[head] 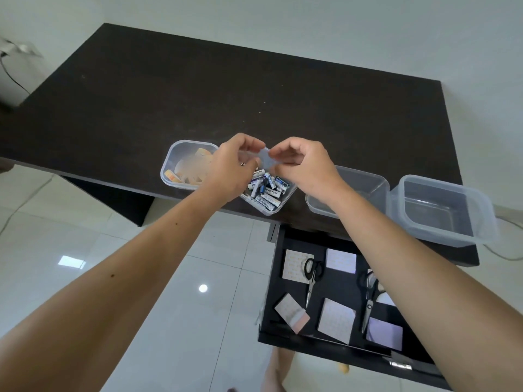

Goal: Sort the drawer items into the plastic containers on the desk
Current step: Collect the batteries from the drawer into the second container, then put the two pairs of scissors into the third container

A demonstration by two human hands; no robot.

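My left hand and my right hand meet above the battery container and pinch a small clear plastic piece between their fingertips. That container holds several batteries. To its left stands a container with tape rolls. Two more clear containers stand at the right along the desk's front edge. Below them the open drawer holds two pairs of scissors and several sticky note pads.
The dark desk stretches back to a white wall. White tiled floor lies below on the left. A cable hangs at the far left. A foot shows under the drawer.
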